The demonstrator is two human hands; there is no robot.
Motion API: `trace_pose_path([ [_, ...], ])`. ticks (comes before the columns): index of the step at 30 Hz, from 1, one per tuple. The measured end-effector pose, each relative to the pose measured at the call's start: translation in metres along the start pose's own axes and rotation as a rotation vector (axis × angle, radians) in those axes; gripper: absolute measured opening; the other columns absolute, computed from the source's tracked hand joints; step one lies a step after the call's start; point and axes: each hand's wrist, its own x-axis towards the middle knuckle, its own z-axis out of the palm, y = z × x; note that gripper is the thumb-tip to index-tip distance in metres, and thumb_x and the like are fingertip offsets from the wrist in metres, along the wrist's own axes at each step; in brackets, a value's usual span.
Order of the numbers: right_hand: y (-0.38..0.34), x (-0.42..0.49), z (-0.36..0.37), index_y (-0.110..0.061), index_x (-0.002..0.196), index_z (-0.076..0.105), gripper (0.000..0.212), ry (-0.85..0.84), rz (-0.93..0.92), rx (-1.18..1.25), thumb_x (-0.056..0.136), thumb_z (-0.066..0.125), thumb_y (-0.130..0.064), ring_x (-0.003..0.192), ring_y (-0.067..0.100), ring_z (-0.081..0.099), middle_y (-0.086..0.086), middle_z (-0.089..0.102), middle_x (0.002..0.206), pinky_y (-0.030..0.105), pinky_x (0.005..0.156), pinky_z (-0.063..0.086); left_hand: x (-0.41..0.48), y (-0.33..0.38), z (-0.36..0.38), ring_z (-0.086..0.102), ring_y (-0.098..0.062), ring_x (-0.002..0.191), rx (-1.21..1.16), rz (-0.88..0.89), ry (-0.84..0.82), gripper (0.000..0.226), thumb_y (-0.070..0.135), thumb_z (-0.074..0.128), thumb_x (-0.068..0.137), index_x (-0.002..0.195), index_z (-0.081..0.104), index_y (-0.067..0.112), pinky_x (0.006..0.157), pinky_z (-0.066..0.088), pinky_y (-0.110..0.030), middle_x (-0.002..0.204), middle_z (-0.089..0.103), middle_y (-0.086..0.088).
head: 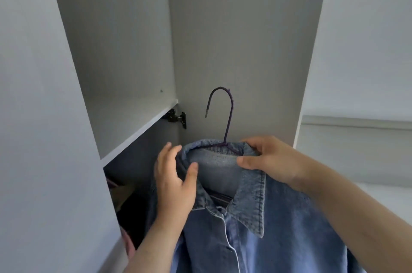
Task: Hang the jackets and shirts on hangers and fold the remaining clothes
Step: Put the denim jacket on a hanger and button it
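Okay, risks first. The hanger [223,107] has only its purple hook and neck showing, and the hook stands free in the air in front of the wardrobe [234,38] back panel, caught on nothing. No rail is in view, so I judge the whole load hangs from the hands alone. If the right-hand pinch loosens, the denim shirt [278,228] and hanger would drop together. The hanger's arms are hidden under the fabric, so I cannot tell whether both shoulders are seated. An unseated left shoulder would let the shirt slide off once it is let go. The collar [252,201] is folded open and I cannot tell whether the top button is done up; an open neck would make slipping easier. The hook could also snag the open door [124,60] or its hinge [176,116] on the way in, since both are near on the left. Dark clothes [131,212] sit low inside the wardrobe and could crowd the shirt.

Hands now. My read of the right hand [269,161]: fingers curled over the collar's top edge, thumb on the front, a firm pinch beside the hanger neck. The left hand [176,183] is loose, fingers nearly straight against the collar's outer fold and thumb resting on the fabric, so it is steadying rather than gripping. The shirt is held up in front of the open wardrobe.
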Motion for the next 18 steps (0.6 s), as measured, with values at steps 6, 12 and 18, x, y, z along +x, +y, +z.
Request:
trace_pose_path([
  [6,0.04,0.021,0.03,-0.018,0.089,0.074,0.007,0.138,0.052,0.028,0.09,0.067,-0.019,0.084,0.026,0.071,0.011,0.074,0.088,0.043,0.085,0.055,0.009,-0.048,0.021,0.032,-0.02,0.139,0.116,-0.061,-0.167,0.049,0.011,0.056,0.095,0.143,0.044,0.014,0.109,0.022,-0.018,0.15,0.038,-0.008],
  [12,0.067,0.062,0.055,-0.01,0.083,0.069,0.013,0.122,-0.006,0.035,0.088,0.066,-0.022,0.063,0.012,0.058,0.014,0.069,0.076,0.035,0.066,0.05,0.01,-0.096,0.067,0.026,0.001,0.132,-0.079,-0.346,-0.135,0.061,0.015,0.047,0.099,0.153,0.02,0.02,0.088,0.014,0.013,0.157,0.028,-0.002],
  [18,0.081,0.098,0.07,-0.006,0.09,0.067,0.019,0.033,-0.034,0.07,0.083,0.062,-0.024,0.076,0.035,0.064,0.019,0.067,0.086,0.053,0.076,0.052,0.023,-0.139,0.084,0.049,-0.01,0.127,-0.507,-0.558,0.018,0.047,0.003,0.043,0.093,0.139,0.048,0.016,0.107,0.04,-0.023,0.142,0.05,-0.005],
])
